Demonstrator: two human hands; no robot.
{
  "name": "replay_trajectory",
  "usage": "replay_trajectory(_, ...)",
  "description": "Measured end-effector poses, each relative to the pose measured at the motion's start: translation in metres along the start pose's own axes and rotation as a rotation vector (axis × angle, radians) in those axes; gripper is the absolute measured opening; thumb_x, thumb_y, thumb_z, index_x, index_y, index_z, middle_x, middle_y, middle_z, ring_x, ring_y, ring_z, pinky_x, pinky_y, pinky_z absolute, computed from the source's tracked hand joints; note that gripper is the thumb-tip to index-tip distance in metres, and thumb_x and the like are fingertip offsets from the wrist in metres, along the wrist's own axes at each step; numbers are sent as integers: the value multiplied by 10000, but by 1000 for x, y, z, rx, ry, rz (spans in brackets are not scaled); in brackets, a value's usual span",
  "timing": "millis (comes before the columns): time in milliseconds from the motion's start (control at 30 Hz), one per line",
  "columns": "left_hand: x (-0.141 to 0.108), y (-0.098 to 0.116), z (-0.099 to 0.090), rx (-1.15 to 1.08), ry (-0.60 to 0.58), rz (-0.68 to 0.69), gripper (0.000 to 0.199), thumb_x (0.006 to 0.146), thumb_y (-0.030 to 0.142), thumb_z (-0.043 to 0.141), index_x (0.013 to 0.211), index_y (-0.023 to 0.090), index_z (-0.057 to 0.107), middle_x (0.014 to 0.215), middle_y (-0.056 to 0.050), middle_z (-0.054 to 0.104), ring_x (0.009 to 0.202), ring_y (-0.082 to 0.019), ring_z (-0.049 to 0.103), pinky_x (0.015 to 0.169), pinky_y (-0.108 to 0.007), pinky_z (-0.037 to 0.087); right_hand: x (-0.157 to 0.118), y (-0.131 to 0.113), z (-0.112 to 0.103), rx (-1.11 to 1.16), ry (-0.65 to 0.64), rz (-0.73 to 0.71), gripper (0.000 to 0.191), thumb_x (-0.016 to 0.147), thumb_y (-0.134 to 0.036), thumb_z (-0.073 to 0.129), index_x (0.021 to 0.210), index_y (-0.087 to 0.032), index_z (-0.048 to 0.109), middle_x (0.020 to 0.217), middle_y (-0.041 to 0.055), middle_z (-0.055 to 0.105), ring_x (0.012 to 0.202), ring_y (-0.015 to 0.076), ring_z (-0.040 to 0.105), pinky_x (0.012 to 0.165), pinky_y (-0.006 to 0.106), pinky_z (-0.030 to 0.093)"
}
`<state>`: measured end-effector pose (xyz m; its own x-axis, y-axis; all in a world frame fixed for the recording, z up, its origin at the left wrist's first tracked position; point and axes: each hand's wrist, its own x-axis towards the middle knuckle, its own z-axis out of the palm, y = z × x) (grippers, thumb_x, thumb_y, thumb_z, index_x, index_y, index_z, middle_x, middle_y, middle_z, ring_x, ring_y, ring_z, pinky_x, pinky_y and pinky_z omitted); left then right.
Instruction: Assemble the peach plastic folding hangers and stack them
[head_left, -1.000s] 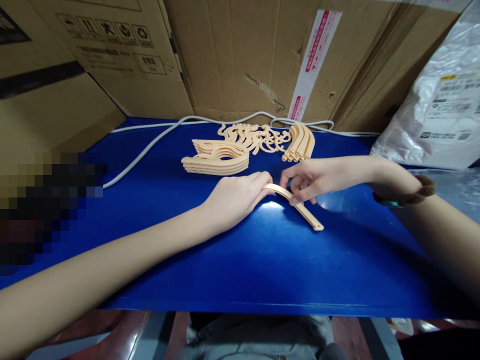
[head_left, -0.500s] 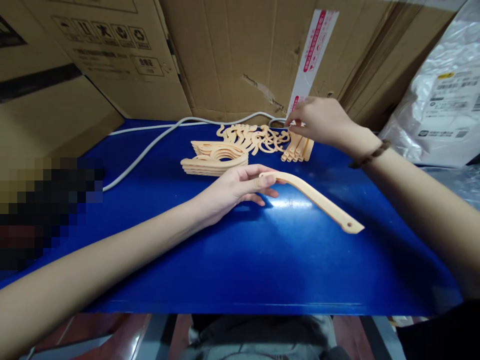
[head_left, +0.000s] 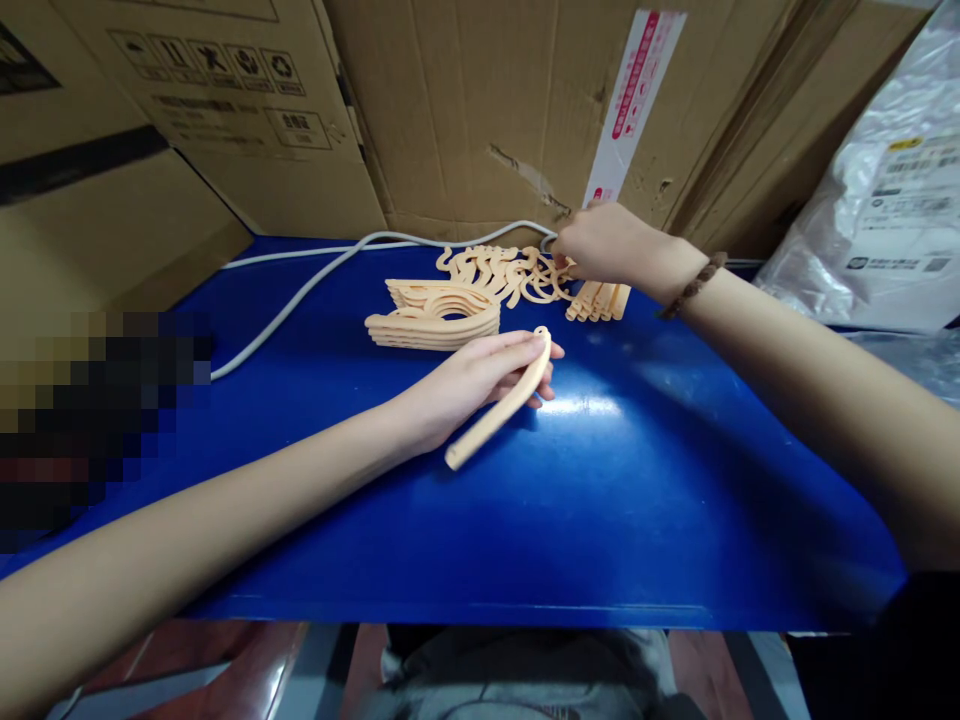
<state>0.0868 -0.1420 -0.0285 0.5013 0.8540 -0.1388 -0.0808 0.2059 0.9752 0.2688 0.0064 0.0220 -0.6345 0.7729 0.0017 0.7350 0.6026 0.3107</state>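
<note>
My left hand (head_left: 487, 375) grips a curved beige plastic arm (head_left: 499, 415) near its rounded top end, its other end pointing down and left above the table. My right hand (head_left: 600, 243) reaches to the back, over the right edge of a row of beige hooks (head_left: 495, 270); its fingertips are partly hidden, so what they hold, if anything, does not show. Just below that hand lies a bundle of straight beige pieces (head_left: 600, 301). Left of my left hand is a stack of curved beige pieces (head_left: 431, 325).
The blue table (head_left: 585, 540) carries a white cable (head_left: 300, 292) running behind the parts. Cardboard boxes (head_left: 465, 110) stand along the back and left. A plastic-wrapped package (head_left: 885, 210) with labels sits at the right.
The curved arm in my left hand has swung from pointing right to pointing down and left. My right hand has shifted left, from the straight pieces toward the hooks.
</note>
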Motion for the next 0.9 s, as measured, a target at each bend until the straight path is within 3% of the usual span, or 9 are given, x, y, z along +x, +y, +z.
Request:
replay_trajectory(67,-1,0,3,26,6,-29,252,1006,360,457,991,147,592,753,11,563,572,-78,588,555,-206,527,-1,3,0,4,4,-3,183,820,-136,536,876,-114,709,963,175,710,1002,349,630,864,441,425)
replay_trajectory(167,-4,-2,7,171,0,-57,303,1020,418,413,1013,157,566,683,51,476,387,-31,384,352,-168,316,-6,9,-4,17,33,8,194,820,-166,531,901,-128,703,969,183,704,984,357,629,849,440,411)
replay_trajectory(233,-7,-4,8,265,-22,-4,329,1021,441,406,1030,155,567,631,63,447,403,-38,361,375,-168,276,-10,12,-10,35,66,12,214,828,-200,524,939,-141,697,983,179,697,998,360,618,869,446,393)
replay_trajectory(400,-13,-5,8,536,-42,190,369,1027,440,388,1026,151,616,604,53,472,540,-85,457,545,-211,360,-22,16,-16,159,182,32,252,847,-287,512,1024,-204,671,1029,121,694,997,320,605,893,414,376)
replay_trajectory(633,-15,-2,10,899,34,199,444,1033,454,358,869,181,667,593,43,511,547,-103,469,602,-240,325,-33,13,-6,127,234,64,354,948,-387,376,1082,-200,646,1060,124,688,963,298,610,822,400,395)
replay_trajectory(767,-15,-3,9,975,23,212,435,1037,450,353,886,198,674,628,45,560,554,-100,487,607,-242,309,-34,7,-3,-57,245,27,412,980,-359,285,1067,-149,628,1121,179,656,1047,327,575,853,439,374)
replay_trajectory(900,-15,-2,9,1019,21,215,440,1039,447,347,886,201,677,638,44,573,549,-101,490,589,-248,288,-30,7,-2,-126,223,-11,408,986,-309,248,1046,-146,618,1049,167,678,1049,316,565,877,453,362)
